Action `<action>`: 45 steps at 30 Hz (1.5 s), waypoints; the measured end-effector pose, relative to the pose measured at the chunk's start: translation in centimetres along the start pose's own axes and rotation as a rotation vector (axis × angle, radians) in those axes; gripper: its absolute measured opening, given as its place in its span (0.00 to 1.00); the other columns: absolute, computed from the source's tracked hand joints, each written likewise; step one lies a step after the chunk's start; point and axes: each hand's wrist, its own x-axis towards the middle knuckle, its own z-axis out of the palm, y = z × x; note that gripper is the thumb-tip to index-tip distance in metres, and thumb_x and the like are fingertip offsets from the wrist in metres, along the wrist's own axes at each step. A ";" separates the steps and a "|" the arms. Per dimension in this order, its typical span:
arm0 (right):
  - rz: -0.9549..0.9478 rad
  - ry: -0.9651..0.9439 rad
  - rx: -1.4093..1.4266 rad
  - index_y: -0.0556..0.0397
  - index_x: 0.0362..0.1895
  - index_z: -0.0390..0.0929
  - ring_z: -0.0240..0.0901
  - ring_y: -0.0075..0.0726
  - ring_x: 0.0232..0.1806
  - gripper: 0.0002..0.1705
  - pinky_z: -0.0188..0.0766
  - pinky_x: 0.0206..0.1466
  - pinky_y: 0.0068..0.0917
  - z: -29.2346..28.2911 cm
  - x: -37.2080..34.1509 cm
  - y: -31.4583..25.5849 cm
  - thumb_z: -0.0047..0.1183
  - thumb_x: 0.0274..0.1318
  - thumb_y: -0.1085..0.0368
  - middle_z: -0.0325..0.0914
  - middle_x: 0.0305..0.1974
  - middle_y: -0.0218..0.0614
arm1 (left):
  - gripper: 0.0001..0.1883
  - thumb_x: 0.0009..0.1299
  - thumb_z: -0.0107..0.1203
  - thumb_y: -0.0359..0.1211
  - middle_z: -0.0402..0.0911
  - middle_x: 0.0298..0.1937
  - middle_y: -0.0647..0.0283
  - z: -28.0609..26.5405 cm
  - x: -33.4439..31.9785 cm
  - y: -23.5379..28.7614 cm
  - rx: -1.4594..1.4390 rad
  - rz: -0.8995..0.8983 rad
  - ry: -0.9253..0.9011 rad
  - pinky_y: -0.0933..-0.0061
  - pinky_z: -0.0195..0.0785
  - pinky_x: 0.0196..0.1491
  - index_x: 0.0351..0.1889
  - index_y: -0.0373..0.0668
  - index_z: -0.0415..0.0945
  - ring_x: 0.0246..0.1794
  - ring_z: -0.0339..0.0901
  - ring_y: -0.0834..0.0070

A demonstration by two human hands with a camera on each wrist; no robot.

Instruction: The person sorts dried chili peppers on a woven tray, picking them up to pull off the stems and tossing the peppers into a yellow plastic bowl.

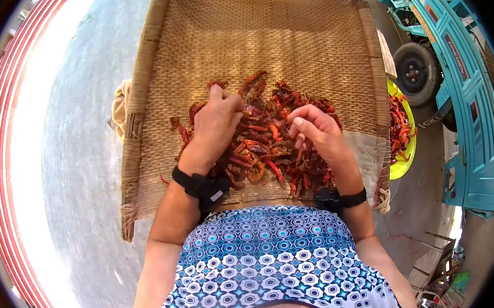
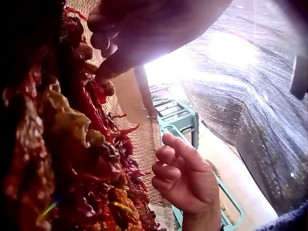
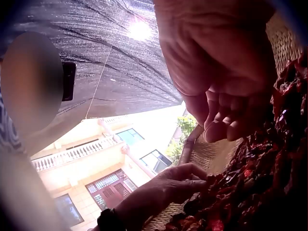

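Observation:
A heap of dried red chili peppers [image 1: 258, 147], wrinkled and some orange-brown, lies on a woven mat tray [image 1: 261, 33]. My left hand [image 1: 213, 119] reaches into the heap's far left side, knuckles up. In the left wrist view the thumb and fingers of that left hand [image 2: 144, 33] pinch a dried chili pepper [image 2: 107, 89] at the heap's edge. My right hand [image 1: 321, 131] hovers over the right side of the heap, its fingers loosely bent and nothing visible in them. Seen from the right wrist, the right hand [image 3: 221, 62] has its fingers bent toward the palm above the peppers.
A yellow basin [image 1: 406, 166] of red chili peppers stands right of the tray, partly hidden by its edge. Farther right is a turquoise vehicle [image 1: 469, 92] with a black wheel [image 1: 417, 73]. A beige cloth [image 1: 122, 111] lies at the tray's left edge.

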 end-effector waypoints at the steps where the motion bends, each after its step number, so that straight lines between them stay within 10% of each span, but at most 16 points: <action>1: -0.020 -0.058 -0.091 0.55 0.46 0.75 0.74 0.19 0.27 0.12 0.71 0.30 0.19 0.6 0.3 -0.2 0.49 0.70 0.59 0.79 0.34 0.28 | 0.08 0.65 0.60 0.29 0.73 0.42 0.56 -0.1 0.0 0.3 -0.036 0.055 0.020 0.59 0.71 0.43 0.41 0.44 0.76 0.41 0.77 0.56; 9: -0.264 0.060 -0.801 0.58 0.38 0.74 0.79 0.31 0.28 0.13 0.74 0.29 0.26 3.7 1.3 -0.4 0.51 0.67 0.59 0.76 0.24 0.40 | 0.08 0.65 0.59 0.23 0.77 0.38 0.59 -0.2 -0.2 1.3 -0.333 0.264 -0.150 0.68 0.71 0.42 0.41 0.41 0.76 0.42 0.78 0.63; 15: 0.031 -0.008 -0.246 0.55 0.36 0.75 0.75 0.23 0.21 0.14 0.69 0.22 0.22 2.2 0.4 -0.4 0.48 0.70 0.57 0.76 0.25 0.31 | 0.12 0.67 0.58 0.23 0.73 0.42 0.61 0.8 -0.3 0.9 -0.632 0.147 -0.085 0.69 0.70 0.42 0.48 0.41 0.75 0.41 0.77 0.66; 17: 0.061 0.137 -0.043 0.53 0.37 0.75 0.72 0.18 0.19 0.15 0.67 0.21 0.17 0.4 0.1 0.1 0.47 0.71 0.55 0.76 0.25 0.27 | 0.13 0.67 0.57 0.24 0.72 0.42 0.60 0.5 -0.1 0.4 -0.338 0.137 -0.035 0.66 0.71 0.43 0.49 0.42 0.75 0.41 0.77 0.64; 21: -0.153 0.511 0.268 0.51 0.41 0.77 0.70 0.18 0.19 0.16 0.67 0.20 0.17 -4.9 -1.2 0.8 0.44 0.73 0.54 0.76 0.24 0.27 | 0.13 0.68 0.56 0.25 0.70 0.41 0.57 1.4 0.0 -0.5 -0.024 0.142 0.022 0.60 0.71 0.44 0.50 0.44 0.75 0.42 0.77 0.57; 28: -0.404 0.598 0.814 0.51 0.50 0.75 0.65 0.23 0.29 0.17 0.69 0.34 0.24 -11.9 -3.5 1.9 0.43 0.73 0.52 0.77 0.36 0.26 | 0.07 0.68 0.55 0.27 0.71 0.43 0.56 1.4 0.1 -0.2 0.004 0.071 -0.018 0.58 0.71 0.44 0.43 0.42 0.74 0.42 0.77 0.53; 39: -0.048 0.086 -0.094 0.54 0.47 0.75 0.73 0.18 0.29 0.13 0.70 0.32 0.17 0.0 0.3 0.2 0.49 0.69 0.58 0.78 0.32 0.29 | 0.09 0.65 0.58 0.29 0.79 0.38 0.59 1.2 0.1 -0.2 -0.111 0.118 -0.025 0.63 0.72 0.43 0.43 0.43 0.74 0.41 0.79 0.59; 45: -0.156 0.108 -0.872 0.49 0.51 0.75 0.80 0.52 0.34 0.17 0.75 0.39 0.42 2.7 1.5 0.3 0.57 0.58 0.62 0.81 0.30 0.42 | 0.09 0.66 0.58 0.29 0.78 0.38 0.60 1.6 0.2 -0.6 -0.081 0.145 -0.060 0.64 0.71 0.42 0.45 0.44 0.77 0.39 0.80 0.61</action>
